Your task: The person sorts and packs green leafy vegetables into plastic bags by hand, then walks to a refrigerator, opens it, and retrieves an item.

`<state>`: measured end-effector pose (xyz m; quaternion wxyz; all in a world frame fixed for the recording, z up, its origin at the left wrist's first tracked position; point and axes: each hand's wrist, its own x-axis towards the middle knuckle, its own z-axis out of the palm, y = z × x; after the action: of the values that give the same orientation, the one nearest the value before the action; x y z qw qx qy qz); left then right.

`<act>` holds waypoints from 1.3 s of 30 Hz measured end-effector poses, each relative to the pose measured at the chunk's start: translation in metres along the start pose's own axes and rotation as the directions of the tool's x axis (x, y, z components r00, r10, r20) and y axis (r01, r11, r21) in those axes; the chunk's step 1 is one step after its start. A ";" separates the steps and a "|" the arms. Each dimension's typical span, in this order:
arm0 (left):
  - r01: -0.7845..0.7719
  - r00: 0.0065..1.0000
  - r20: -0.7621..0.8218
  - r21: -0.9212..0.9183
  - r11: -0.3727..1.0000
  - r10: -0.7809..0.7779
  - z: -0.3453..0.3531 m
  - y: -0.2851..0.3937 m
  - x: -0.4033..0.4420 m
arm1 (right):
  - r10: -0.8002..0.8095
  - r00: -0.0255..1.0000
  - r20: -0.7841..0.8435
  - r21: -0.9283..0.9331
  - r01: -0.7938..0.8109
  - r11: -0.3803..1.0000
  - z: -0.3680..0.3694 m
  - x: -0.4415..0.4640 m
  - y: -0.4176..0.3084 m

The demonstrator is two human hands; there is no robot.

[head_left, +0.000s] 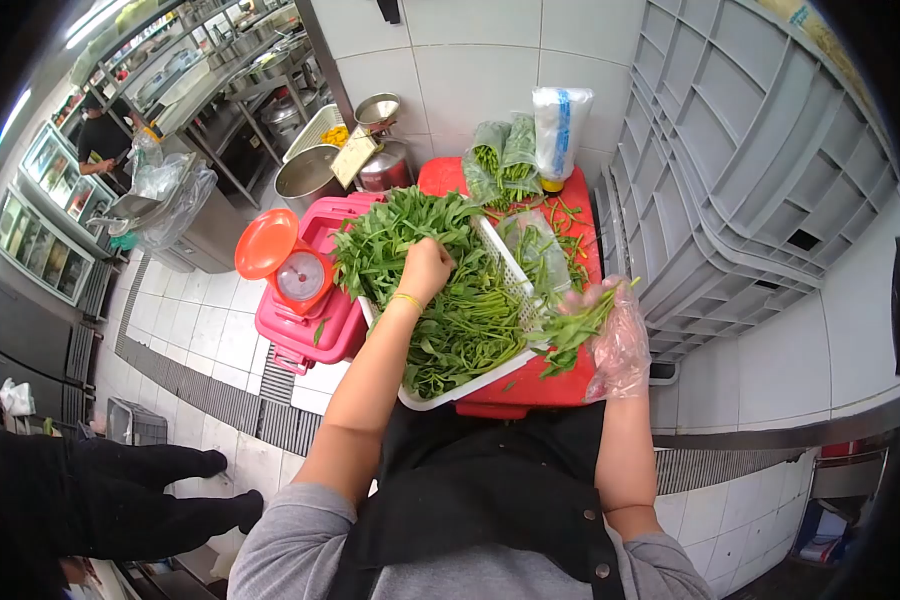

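Note:
A white plastic basket [522, 291] is heaped with leafy greens [460, 330] on long stems. My left hand [428, 268], bare with a yellow band at the wrist, reaches into the pile; its fingers are curled closed among the leaves, and their tips are hidden. Off the basket's right side, my right hand [618, 335] wears a clear plastic glove. It is closed around a small bunch of leafy greens [568, 333], whose leaves hang down to the left. Between the basket and this hand lies a clear plastic bag [537, 247] with greens in it.
The basket rests partly on a red surface [490, 411] strewn with stem scraps. Behind are bagged greens [503, 160] and a plastic bag roll [563, 130]. An orange scale [300, 275] stands left on a pink box [320, 340]. Grey crates [740, 170] rise right. Other people stand left.

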<state>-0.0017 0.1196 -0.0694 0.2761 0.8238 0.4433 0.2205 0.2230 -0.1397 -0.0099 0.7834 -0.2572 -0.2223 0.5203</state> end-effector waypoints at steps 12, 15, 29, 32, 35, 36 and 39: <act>0.018 0.988 -0.104 -0.671 0.742 -0.118 -0.057 0.027 -0.056 | 0.065 0.991 -0.118 -0.342 -0.102 0.934 -0.020 -0.016 -0.008; 0.050 0.988 -0.043 -0.823 0.566 -0.151 -0.079 0.040 -0.075 | 0.061 0.973 -0.223 -0.250 -0.118 0.961 0.021 -0.011 -0.001; -0.208 0.873 0.427 -0.110 0.972 0.235 -0.016 0.078 -0.136 | -0.146 0.981 -0.131 -0.689 0.016 0.725 0.055 -0.011 -0.003; -0.266 0.958 0.063 -0.178 0.947 0.281 -0.004 0.069 -0.105 | -0.140 0.971 -0.193 -0.674 -0.028 0.738 0.053 -0.016 -0.005; -0.308 0.944 0.080 -0.144 0.940 0.321 0.017 0.064 -0.076 | -0.092 0.981 -0.168 -0.669 -0.045 0.742 0.050 -0.019 0.001; -0.243 0.951 0.171 -0.111 0.964 0.259 0.034 0.056 -0.071 | -0.075 0.983 -0.166 -0.662 -0.055 0.748 0.049 -0.017 0.006; -0.264 0.957 0.198 0.293 0.919 0.212 0.066 0.040 -0.066 | -0.056 0.987 -0.152 -0.648 -0.056 0.760 0.054 -0.019 0.007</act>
<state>0.0295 0.0280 -0.1009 0.1469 0.9203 0.3452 0.1109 0.1776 -0.1462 0.0258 0.6611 -0.5540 -0.3245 0.3882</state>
